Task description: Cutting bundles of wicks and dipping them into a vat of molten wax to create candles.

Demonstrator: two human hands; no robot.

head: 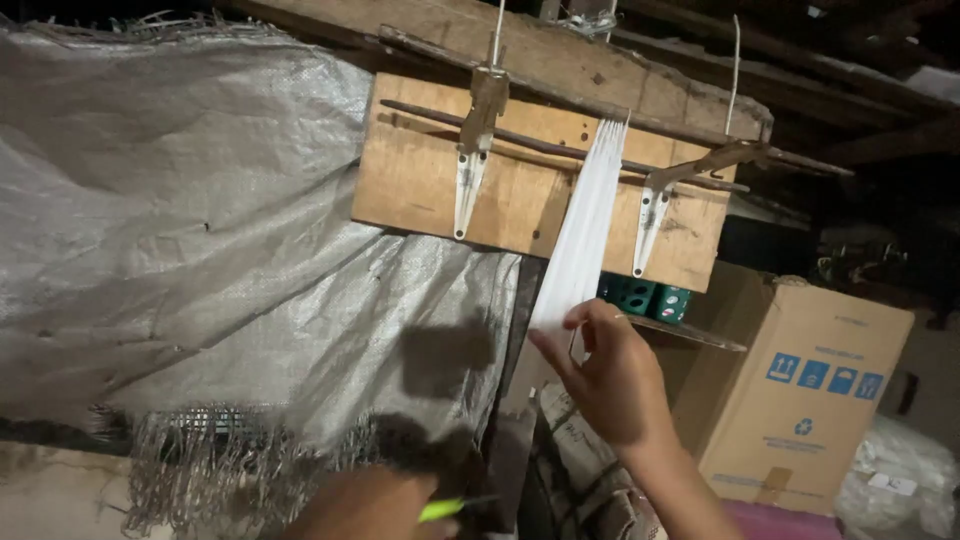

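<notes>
Behind the raised right hand [608, 372], and well out to its left, hangs the biggest thing in view, a grey woven tarpaulin [200, 230] with a frayed lower edge. Above the hand a wooden board [420, 170] is fixed under a rough beam [600, 70], with a thin dark rod [540, 148] running across its face and two pale pointed metal pieces [467, 190] dangling from clips. To the right of the hand and a little lower stands a cardboard box [810, 400] with blue handling symbols, and just beside the hand's upper right some green containers [645, 295] sit on a small shelf.

A band of white threads [585, 235] drops from the rod, narrowing as it runs down and slightly leftward to the right hand. Its long axis is close to upright, so the threads lie almost straight above the grip. The thumb and fingers are closed around the lower end of the band, pinching it taut; the hand seems otherwise empty.

Lowest in the frame, below and left of that grip, the left hand [375, 505] sits well apart from the threads. It is curled shut around a slim yellow-green tool [445, 508], whose tip points right toward the other forearm. The right hand is much the nearer to the threads.
</notes>
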